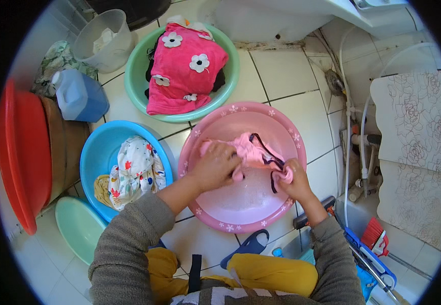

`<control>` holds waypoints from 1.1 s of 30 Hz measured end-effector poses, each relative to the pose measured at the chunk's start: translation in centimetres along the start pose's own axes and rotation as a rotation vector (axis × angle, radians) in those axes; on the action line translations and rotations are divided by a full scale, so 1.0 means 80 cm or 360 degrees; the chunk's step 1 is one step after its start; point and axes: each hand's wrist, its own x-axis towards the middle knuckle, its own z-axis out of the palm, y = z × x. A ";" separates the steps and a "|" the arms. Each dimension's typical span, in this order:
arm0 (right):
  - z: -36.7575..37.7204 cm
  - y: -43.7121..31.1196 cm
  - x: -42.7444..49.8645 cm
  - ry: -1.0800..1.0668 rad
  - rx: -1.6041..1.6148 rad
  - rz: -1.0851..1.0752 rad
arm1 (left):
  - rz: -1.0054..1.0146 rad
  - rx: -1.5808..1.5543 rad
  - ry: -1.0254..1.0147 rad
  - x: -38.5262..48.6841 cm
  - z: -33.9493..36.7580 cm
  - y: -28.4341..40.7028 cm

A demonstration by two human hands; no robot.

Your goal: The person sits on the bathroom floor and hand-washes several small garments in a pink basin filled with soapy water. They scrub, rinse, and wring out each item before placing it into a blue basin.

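Observation:
A pink plastic basin (277, 108) with white flower prints holds soapy water. Over the water, a pink garment with dark trim (253, 154) stretches between my hands. My left hand (216, 164) is closed on the garment's left part, with pink cloth showing beside its fingers. At the basin's right side, my right hand (296, 181) grips a bunched end of the same garment, a loop of dark trim hanging beside it. Part of the cloth under my left hand is hidden.
Behind stands a green basin (232, 89) with a pink flowered cloth (186, 72). At left are a blue basin (91, 167) with printed cloth (136, 167), a jug of blue liquid (83, 95), a red basin (26, 152) and a green basin (77, 228). A broom (375, 236) lies right.

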 end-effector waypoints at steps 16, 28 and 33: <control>0.128 -0.020 0.114 -0.0128 -0.0714 0.0160 | -0.0956 0.0319 -0.0226 0.042 0.107 -0.006; 0.094 -0.063 0.135 -0.0152 -0.0286 0.0216 | -0.0974 -0.0869 -0.0638 0.079 0.014 -0.062; 0.043 -0.032 0.048 0.0198 0.0361 -0.0036 | -0.0679 -0.0242 -0.0098 0.038 0.051 -0.068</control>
